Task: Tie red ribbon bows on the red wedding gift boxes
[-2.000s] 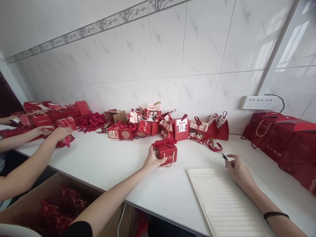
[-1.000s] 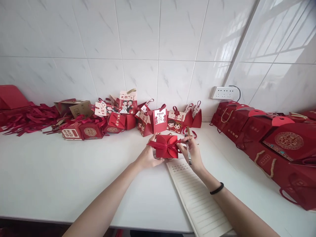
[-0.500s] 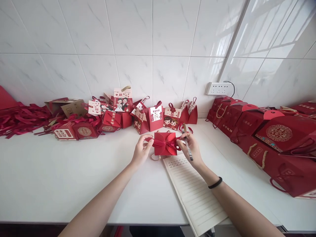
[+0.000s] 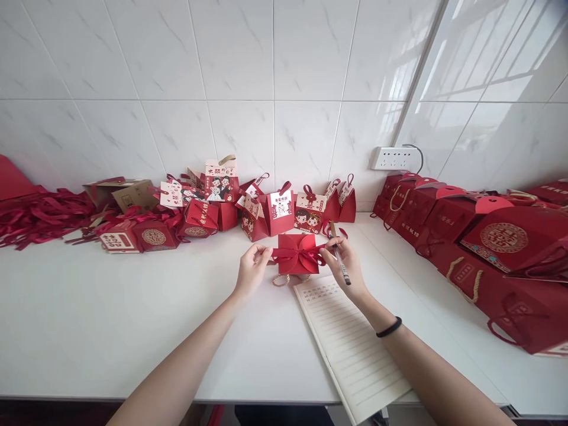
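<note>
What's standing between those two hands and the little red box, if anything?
Nothing visible: the left hand and right hand pinch the red ribbon on either side of the red box. The pen in the right hand slants clear of it.

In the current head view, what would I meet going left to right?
Heap of red ribbons → tan box → left hand → red box with a bow → right hand → white power strip → round-emblem red box.
</note>
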Tool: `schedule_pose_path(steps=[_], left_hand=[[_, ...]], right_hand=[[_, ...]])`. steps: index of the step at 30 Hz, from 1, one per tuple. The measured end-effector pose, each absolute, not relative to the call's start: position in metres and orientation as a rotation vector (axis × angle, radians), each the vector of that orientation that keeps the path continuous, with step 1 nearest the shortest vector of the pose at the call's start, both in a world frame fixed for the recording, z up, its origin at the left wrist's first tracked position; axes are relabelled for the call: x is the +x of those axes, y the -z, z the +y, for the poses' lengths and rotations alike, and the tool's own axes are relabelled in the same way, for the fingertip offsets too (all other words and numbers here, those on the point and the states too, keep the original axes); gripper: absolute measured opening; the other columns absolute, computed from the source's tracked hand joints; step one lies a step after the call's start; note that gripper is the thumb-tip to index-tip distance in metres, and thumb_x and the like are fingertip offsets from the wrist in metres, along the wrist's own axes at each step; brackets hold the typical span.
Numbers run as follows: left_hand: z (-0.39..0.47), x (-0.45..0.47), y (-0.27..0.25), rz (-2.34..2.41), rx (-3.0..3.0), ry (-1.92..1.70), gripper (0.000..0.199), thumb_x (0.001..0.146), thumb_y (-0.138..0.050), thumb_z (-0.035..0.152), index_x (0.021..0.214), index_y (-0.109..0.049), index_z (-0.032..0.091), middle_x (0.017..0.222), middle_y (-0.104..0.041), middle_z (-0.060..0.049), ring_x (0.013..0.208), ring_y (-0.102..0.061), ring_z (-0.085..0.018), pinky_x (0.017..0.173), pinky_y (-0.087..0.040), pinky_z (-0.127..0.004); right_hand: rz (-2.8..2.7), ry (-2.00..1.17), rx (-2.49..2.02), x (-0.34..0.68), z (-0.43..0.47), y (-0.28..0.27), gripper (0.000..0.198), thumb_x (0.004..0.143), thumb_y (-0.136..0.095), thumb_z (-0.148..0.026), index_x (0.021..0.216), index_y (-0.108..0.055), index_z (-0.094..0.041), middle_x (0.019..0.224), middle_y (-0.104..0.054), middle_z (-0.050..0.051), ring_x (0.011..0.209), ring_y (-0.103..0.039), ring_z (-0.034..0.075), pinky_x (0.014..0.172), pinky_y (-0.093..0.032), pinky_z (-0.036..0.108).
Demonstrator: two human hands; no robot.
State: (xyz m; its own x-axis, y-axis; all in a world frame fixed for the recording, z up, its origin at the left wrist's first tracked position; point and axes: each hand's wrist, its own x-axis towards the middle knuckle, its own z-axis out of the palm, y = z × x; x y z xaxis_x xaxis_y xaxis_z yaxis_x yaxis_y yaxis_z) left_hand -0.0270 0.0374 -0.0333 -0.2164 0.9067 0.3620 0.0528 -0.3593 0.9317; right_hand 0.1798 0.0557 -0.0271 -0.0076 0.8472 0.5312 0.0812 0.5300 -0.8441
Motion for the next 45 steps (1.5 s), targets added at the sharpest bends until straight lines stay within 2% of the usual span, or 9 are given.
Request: schedule_pose_path(steps=[3,8,14,18,21,26,40,45], left_hand=[[0.0367,-0.0264,0.0325,1.186,1.373,-1.642,0.036,0.069,-0.063,0.053,0.068,-0.055,0.018,0.069,-0.059,-0.001,0.072,-0.06,-0.017,0.07,-0.052,-0.03],[0.0381,-0.0275,0.0368,1.116,1.367,-1.602,0.036,0.07,-0.063,0.052,0.076,-0.06,0.017,0.088,-0.067,-0.007,0.09,-0.062,-0.022,0.084,-0.05,-0.036],[0.0358,-0.0277,0.037,1.07,1.375,-1.578,0.035,0.07,-0.065,0.05,0.073,-0.061,0.015,0.101,-0.067,-0.01,0.099,-0.061,-0.025,0.089,-0.047,-0.037],[0.0353,-0.028,0.0354,1.089,1.363,-1.585,0.034,0.069,-0.065,0.05,0.073,-0.061,0.016,0.097,-0.068,-0.01,0.095,-0.062,-0.025,0.088,-0.048,-0.038],[0.0361,-0.028,0.0348,1.104,1.336,-1.604,0.034,0.069,-0.065,0.049,0.07,-0.059,0.016,0.085,-0.067,-0.007,0.085,-0.063,-0.023,0.081,-0.051,-0.038],[0.0375,-0.0269,0.0354,1.098,1.292,-1.645,0.037,0.068,-0.066,0.051,0.065,-0.052,0.017,0.065,-0.057,0.001,0.068,-0.061,-0.017,0.07,-0.056,-0.036],[0.0356,-0.0251,0.0317,1.117,1.313,-1.663,0.039,0.069,-0.065,0.053,0.066,-0.052,0.017,0.064,-0.054,0.002,0.066,-0.06,-0.015,0.065,-0.057,-0.03],[0.0347,-0.0244,0.0311,1.119,1.329,-1.661,0.038,0.07,-0.065,0.052,0.067,-0.052,0.016,0.064,-0.053,0.002,0.066,-0.059,-0.014,0.064,-0.057,-0.028]], right_hand=[[-1.456,-0.747,-0.849,0.1799,0.0561,0.0267,0.028,0.076,-0.061,-0.043,0.081,-0.045,-0.02,0.068,-0.046,-0.002,0.061,-0.043,0.012,0.058,-0.038,0.026],[-1.45,-0.771,-0.851,0.1803,0.0571,0.0274,0.028,0.077,-0.062,-0.042,0.082,-0.046,-0.02,0.07,-0.047,-0.002,0.062,-0.043,0.012,0.058,-0.038,0.026],[-1.422,-0.842,-0.845,0.1806,0.0583,0.0291,0.03,0.076,-0.063,-0.044,0.081,-0.045,-0.021,0.073,-0.047,0.0,0.065,-0.046,0.014,0.061,-0.043,0.028],[-1.404,-0.881,-0.821,0.1808,0.0598,0.0311,0.033,0.075,-0.064,-0.046,0.081,-0.045,-0.021,0.074,-0.048,0.0,0.068,-0.048,0.015,0.067,-0.048,0.033],[-1.392,-0.892,-0.821,0.181,0.0606,0.032,0.034,0.075,-0.065,-0.048,0.082,-0.045,-0.021,0.074,-0.048,0.0,0.068,-0.049,0.015,0.069,-0.05,0.035],[-1.395,-0.882,-0.839,0.1814,0.061,0.0323,0.036,0.075,-0.064,-0.05,0.082,-0.045,-0.021,0.074,-0.05,0.001,0.071,-0.052,0.016,0.071,-0.051,0.037],[-1.404,-0.831,-0.817,0.1821,0.0613,0.0337,0.034,0.077,-0.063,-0.051,0.084,-0.046,-0.021,0.074,-0.048,0.0,0.068,-0.049,0.014,0.07,-0.053,0.035],[-1.353,-0.879,-0.814,0.1788,0.0561,0.0273,0.04,0.073,-0.065,-0.054,0.082,-0.046,-0.02,0.071,-0.045,-0.002,0.065,-0.047,0.011,0.067,-0.055,0.033]])
